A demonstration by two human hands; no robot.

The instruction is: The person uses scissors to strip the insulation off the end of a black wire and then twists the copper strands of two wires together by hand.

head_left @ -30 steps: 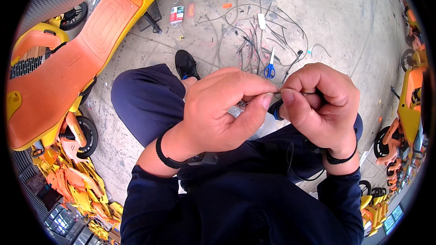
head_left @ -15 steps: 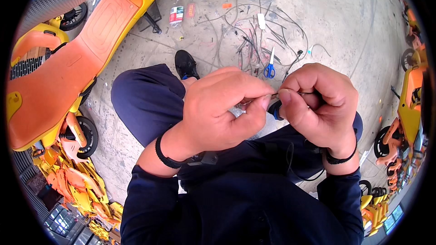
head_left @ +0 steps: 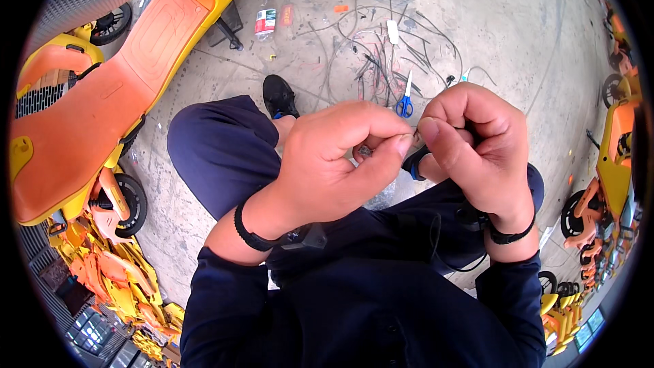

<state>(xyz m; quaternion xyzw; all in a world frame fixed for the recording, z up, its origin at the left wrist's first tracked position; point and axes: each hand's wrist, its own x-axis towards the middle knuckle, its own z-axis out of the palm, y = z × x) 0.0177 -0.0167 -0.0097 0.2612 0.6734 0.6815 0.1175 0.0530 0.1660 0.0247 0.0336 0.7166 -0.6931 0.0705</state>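
Pinching a thin wire [head_left: 409, 138] between closed fingertips, the left hand [head_left: 340, 163] and right hand [head_left: 477, 143] met close together above the lap for control.

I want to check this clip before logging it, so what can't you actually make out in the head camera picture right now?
- What the left hand and right hand pinch: covered by curled fingers.
- The small grey thing between the fingers: too small to identify.
- The wires on the floor: too thin to trace individually.
- The orange scooter: cut off at the picture's left rim.
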